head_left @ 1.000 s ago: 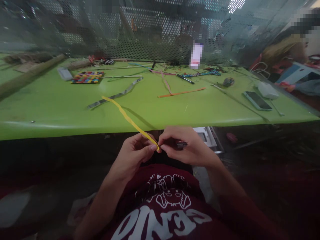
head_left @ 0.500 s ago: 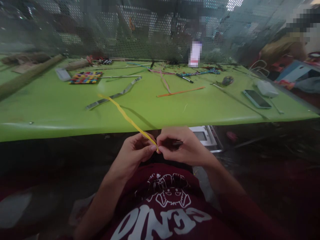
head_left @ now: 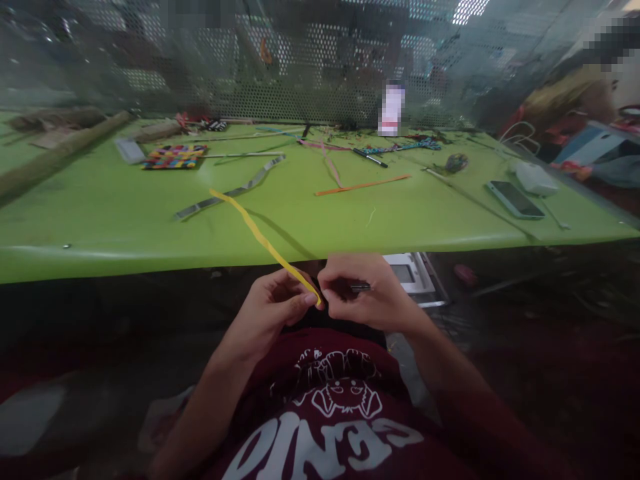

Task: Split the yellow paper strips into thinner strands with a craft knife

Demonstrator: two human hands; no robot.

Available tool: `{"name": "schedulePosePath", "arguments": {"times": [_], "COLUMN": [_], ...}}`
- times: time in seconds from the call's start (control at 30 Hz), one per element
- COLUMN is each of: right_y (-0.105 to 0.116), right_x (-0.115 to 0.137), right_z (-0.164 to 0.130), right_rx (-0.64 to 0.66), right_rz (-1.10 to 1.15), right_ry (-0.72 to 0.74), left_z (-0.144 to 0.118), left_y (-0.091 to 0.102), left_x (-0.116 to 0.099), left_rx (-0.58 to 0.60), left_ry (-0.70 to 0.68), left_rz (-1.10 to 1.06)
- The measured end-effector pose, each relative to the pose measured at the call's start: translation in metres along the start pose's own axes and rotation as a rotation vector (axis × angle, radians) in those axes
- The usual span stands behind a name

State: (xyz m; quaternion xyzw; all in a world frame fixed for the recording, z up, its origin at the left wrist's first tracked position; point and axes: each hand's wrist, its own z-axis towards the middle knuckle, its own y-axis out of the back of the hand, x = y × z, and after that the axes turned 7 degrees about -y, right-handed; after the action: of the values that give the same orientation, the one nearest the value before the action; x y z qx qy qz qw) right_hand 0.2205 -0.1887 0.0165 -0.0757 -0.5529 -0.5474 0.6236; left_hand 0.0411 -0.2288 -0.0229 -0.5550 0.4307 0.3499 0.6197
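Pinching a long, flat yellow strip [head_left: 270,249] by its near end: left hand [head_left: 270,305]. Right hand [head_left: 385,295], just beside, is curled round a slim dark object [head_left: 361,288], mostly hidden. Free end's over the glossy green tabletop [head_left: 425,217]; slack pinch could drop it.

Maroon shirt [head_left: 280,403], white lettering [head_left: 325,448], cartoon animal outline [head_left: 347,397].

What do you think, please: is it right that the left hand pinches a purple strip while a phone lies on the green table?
Wrong colour: the head view shows the left hand pinching a yellow strip, while the phone lies on the green table.
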Motion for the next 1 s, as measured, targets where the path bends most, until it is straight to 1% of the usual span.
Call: {"name": "schedulePosePath", "arguments": {"times": [0.1, 0.23, 0.37, 0.6, 0.7, 0.8, 0.83, 0.9, 0.97, 1.0], "right_y": [0.004, 0.009, 0.012, 0.012, 0.018, 0.028, 0.033, 0.044, 0.059, 0.068], "right_x": [-0.002, -0.008, -0.014, -0.016, -0.012, -0.009, -0.01, -0.014, -0.021, -0.023], "right_z": [0.0, 0.004, 0.015, 0.034, 0.044, 0.061, 0.069, 0.086, 0.099, 0.104], "right_rx": [-0.01, -0.069, -0.097, -0.069, -0.115, -0.168, -0.175, -0.175, -0.155, -0.122], "right_rz": [-0.04, -0.097, -0.199, -0.358, -0.446, -0.589, -0.629, -0.672, -0.644, -0.599], "right_ry": [0.002, 0.043, 0.103, 0.148, 0.142, 0.115, 0.096, 0.032, -0.091, -0.168], "left_z": [-0.001, -0.003, -0.005, -0.012, -0.019, -0.027, -0.028, -0.031, -0.033, -0.034], "left_y": [-0.001, -0.003, -0.009, -0.022, -0.024, -0.026, -0.026, -0.027, -0.025, -0.024], "left_x": [0.0, 0.0, 0.001, 0.004, 0.007, 0.01, 0.012, 0.016, 0.023, 0.027], "left_rx": [-0.013, -0.011, 0.065, 0.136, 0.227, 0.365, 0.393, 0.407, 0.394, 0.386], "left_ry": [-0.002, 0.017, 0.07, 0.137, 0.161, 0.142, 0.128, 0.113, 0.127, 0.142], "left_rz": [0.037, 0.102, 0.133, 0.099, 0.136, 0.224, 0.249, 0.274, 0.263, 0.253]}}
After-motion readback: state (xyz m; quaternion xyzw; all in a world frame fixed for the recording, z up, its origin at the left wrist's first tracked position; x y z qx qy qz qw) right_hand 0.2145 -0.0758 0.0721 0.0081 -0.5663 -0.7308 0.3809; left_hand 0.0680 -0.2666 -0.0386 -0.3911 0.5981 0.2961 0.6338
